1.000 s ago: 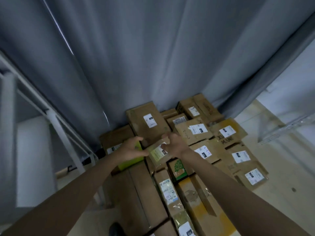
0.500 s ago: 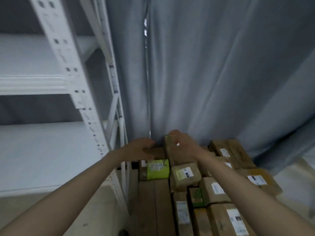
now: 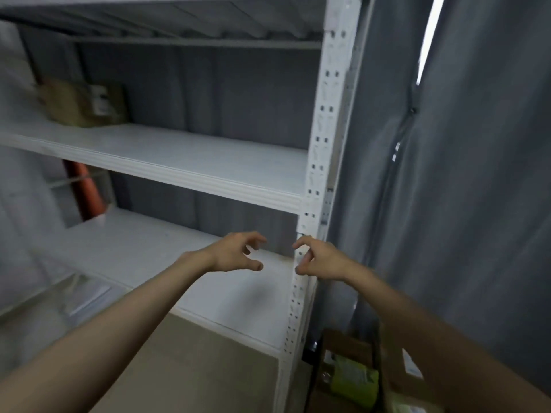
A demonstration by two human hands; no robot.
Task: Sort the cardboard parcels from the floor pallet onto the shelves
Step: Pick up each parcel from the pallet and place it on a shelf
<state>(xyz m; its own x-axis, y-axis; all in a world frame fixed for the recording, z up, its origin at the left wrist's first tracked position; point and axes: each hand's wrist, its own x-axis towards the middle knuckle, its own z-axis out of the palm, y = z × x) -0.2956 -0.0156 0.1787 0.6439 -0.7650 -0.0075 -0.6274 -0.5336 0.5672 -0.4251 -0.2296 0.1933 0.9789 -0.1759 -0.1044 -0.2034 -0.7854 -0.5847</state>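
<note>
White shelf post (image 3: 320, 162) stands btwn empty, loosely curled left hand (image 3: 235, 252) & right hand (image 3: 320, 259).

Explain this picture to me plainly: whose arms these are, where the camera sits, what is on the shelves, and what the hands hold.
There is no machine here. A person wears one wide camera on the head, looking forward and down, so the two bare arms are the person's own. The left hand and the right hand reach toward a white metal shelf rack. Both hands have loosely curled fingers with nothing visible in their grip. On the upper shelf board, far left, sits a blurred cardboard parcel. An orange object stands behind the lower shelf; I cannot tell what it is. At bottom right, beside the rack, lie more parcels, among them a green one. A grey curtain hangs on the right.
</note>
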